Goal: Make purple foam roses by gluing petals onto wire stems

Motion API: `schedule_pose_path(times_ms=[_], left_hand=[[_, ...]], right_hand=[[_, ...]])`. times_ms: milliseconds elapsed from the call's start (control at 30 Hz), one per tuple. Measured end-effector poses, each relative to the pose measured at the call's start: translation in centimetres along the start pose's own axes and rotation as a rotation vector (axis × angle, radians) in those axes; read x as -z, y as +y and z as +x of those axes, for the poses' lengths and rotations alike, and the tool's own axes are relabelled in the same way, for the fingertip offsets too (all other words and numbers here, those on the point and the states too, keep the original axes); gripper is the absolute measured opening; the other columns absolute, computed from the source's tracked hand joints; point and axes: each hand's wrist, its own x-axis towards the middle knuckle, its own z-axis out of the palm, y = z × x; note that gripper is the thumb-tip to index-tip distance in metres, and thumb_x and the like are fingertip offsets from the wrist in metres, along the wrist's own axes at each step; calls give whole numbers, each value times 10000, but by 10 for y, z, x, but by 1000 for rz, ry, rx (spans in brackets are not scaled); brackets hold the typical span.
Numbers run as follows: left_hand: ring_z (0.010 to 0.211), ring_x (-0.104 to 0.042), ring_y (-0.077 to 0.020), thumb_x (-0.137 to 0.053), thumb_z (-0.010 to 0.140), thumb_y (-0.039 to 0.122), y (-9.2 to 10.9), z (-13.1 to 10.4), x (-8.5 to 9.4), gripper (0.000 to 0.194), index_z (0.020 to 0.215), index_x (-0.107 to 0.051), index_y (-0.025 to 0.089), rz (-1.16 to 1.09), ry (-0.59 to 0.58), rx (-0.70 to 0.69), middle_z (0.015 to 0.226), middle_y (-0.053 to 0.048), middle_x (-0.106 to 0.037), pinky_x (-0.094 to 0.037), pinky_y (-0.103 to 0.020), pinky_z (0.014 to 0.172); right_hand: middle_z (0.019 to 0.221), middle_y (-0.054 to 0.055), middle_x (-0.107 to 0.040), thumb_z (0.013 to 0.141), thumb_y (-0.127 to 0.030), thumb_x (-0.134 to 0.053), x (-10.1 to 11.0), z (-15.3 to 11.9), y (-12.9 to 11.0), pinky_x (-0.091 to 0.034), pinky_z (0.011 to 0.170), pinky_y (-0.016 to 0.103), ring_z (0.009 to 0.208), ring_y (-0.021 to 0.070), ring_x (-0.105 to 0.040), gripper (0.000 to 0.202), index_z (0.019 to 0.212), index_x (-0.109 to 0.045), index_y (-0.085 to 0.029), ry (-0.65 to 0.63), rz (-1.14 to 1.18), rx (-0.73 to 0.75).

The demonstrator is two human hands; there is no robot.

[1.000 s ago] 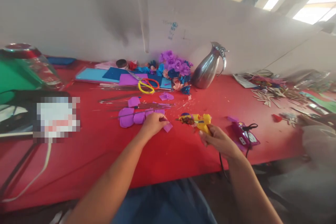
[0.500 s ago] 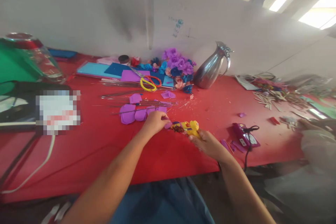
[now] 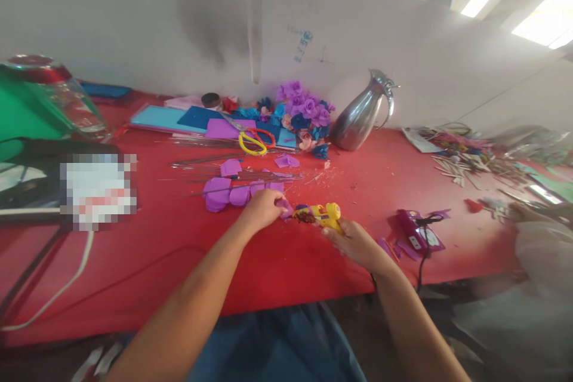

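Note:
My right hand (image 3: pixel 351 240) is wrapped round the handle of a yellow glue gun (image 3: pixel 330 215), whose brown-stained front end points left. Right in front of that nozzle, my left hand (image 3: pixel 265 210) pinches a small purple paper petal (image 3: pixel 285 209). Petal and nozzle look very close; I cannot tell whether they touch. Behind my left hand lie several purple paper petals (image 3: pixel 218 194) in a row, with thin wires (image 3: pixel 233 176) across and behind them. The wire the petal may be attached to does not show clearly.
Scissors (image 3: pixel 253 142) lie on coloured paper sheets (image 3: pixel 165 117) near the wall, beside a bunch of purple paper flowers (image 3: pixel 298 101). A steel jug (image 3: pixel 358 119) stands behind. A magenta extension box (image 3: pixel 414 231) with a black cord is at right, near a co-worker's sleeve (image 3: pixel 537 245).
The purple petal in my left hand now shows more, tilted beside the nozzle. My hands and the glue gun have hardly moved. Scraps near the co-worker at right have shifted slightly.

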Motion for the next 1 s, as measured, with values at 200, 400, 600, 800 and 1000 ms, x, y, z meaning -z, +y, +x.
schedule_pose_path(times_ms=[200,400,600,800,1000], left_hand=[[625,-568,-164,-650,669,175,-1,0,0,75,714,-709,182,-19,15,-8,633,-9,-663,-352,-261,591],[641,-577,-170,-647,677,209,-4,1,-1,63,698,-702,185,-9,26,-18,608,-6,-648,-359,-257,584],[681,-617,-180,-636,647,161,-5,2,0,74,686,-693,187,-141,50,-7,690,-21,-699,-407,-266,612],[717,-629,-180,-619,686,209,-4,2,11,125,770,-708,183,-280,244,-8,771,-31,-717,-453,-287,674],[746,-634,-173,-659,657,173,-12,3,17,429,1082,-607,192,-314,443,-112,810,-21,-692,-464,-276,687]], right_hand=[[507,-45,-439,818,-514,-525,4,3,2,-275,428,218,445,97,-408,344,672,-438,-215,21,-56,0],[522,-45,-436,831,-517,-509,4,2,5,-278,436,214,457,92,-396,350,680,-447,-207,52,-94,18],[711,38,-612,874,-488,-474,25,23,4,-365,547,244,654,179,-583,313,877,-564,-188,277,-404,48],[1138,173,-583,895,-396,-498,61,72,4,-437,701,335,922,280,-622,368,1159,-553,-147,357,-885,-140],[1229,145,-601,838,-309,-571,29,93,-52,-406,924,431,1127,305,-544,373,1189,-616,-193,396,-689,233]])
